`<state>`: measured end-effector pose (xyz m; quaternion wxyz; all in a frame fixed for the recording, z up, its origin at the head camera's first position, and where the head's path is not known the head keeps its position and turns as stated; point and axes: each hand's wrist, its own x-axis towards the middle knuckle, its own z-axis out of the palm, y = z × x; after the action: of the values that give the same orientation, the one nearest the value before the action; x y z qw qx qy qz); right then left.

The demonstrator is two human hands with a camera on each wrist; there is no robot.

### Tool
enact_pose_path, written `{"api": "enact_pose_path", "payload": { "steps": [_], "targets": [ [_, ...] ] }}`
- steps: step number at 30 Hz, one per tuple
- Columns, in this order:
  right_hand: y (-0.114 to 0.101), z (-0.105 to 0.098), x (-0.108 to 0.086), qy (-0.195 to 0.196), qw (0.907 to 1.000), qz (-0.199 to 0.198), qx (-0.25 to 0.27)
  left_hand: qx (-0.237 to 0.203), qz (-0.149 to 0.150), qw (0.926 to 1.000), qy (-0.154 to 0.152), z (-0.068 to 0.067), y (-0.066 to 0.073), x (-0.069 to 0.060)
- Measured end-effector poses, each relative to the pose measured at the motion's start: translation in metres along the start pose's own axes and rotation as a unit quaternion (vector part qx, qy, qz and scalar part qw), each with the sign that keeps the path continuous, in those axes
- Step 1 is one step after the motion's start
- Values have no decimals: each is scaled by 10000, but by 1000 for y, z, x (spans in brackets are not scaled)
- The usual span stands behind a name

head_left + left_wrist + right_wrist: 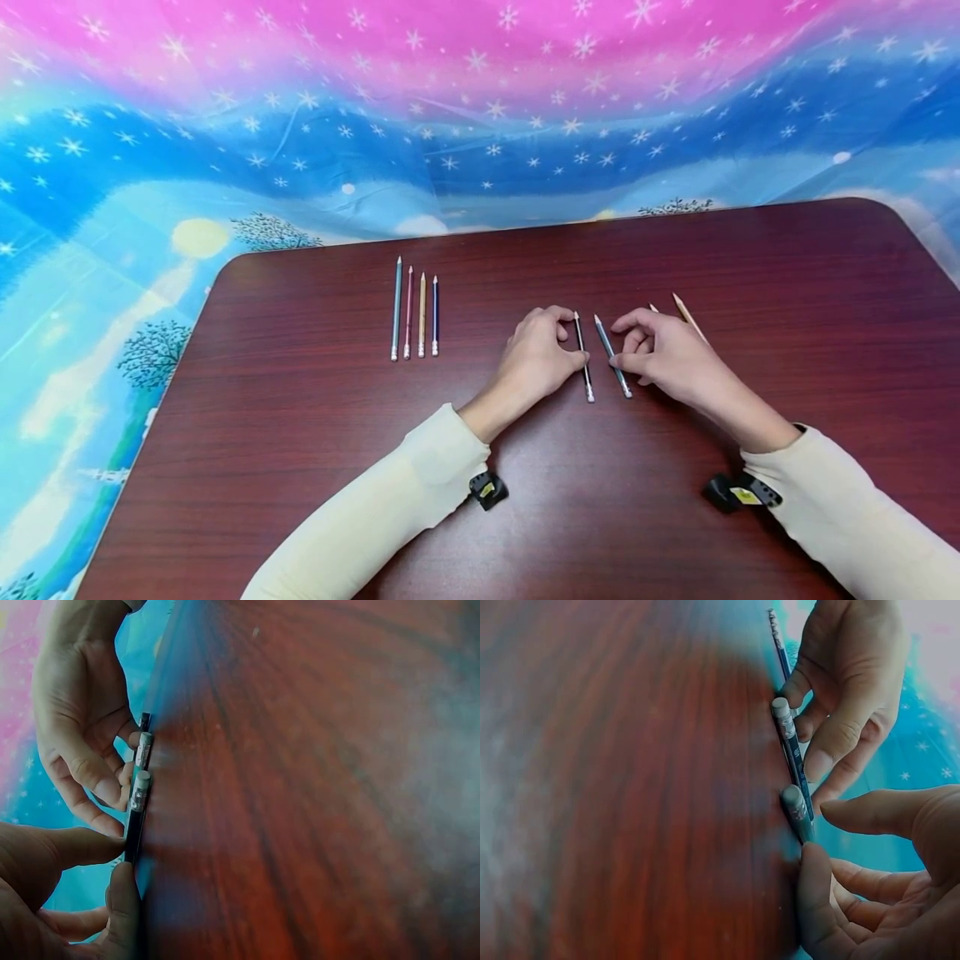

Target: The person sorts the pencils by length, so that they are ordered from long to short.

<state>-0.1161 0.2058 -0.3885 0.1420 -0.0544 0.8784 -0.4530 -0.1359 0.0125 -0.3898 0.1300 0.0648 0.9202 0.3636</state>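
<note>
Left hand (540, 354), fingers bent, pinches the black pencil (587, 379), its point toward 12. Right hand (667, 350), fingers curved, thumb at the blue-grey pencil (608, 343), 3 o'clock of the black; cannot tell if gripping. Red-brown wood-grain table (262, 417). Pencil row (423, 317), left hand's 9–10 o'clock. Beyond, 12: snowflake-patterned cloth (480, 100).

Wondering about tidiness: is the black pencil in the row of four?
No, the left hand touches the black pencil, right of those four pencils.
</note>
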Motion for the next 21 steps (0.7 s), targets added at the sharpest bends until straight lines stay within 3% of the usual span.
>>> {"api": "enact_pose_path", "payload": {
  "steps": [14, 21],
  "targets": [
    [-4, 3, 2, 210, 9958, 59, -885, 395, 96, 9991, -103, -1, 2, -1],
    [-5, 4, 5, 409, 9882, -229, -1456, 706, 126, 9973, -173, -4, 5, -5]
  ]
}}
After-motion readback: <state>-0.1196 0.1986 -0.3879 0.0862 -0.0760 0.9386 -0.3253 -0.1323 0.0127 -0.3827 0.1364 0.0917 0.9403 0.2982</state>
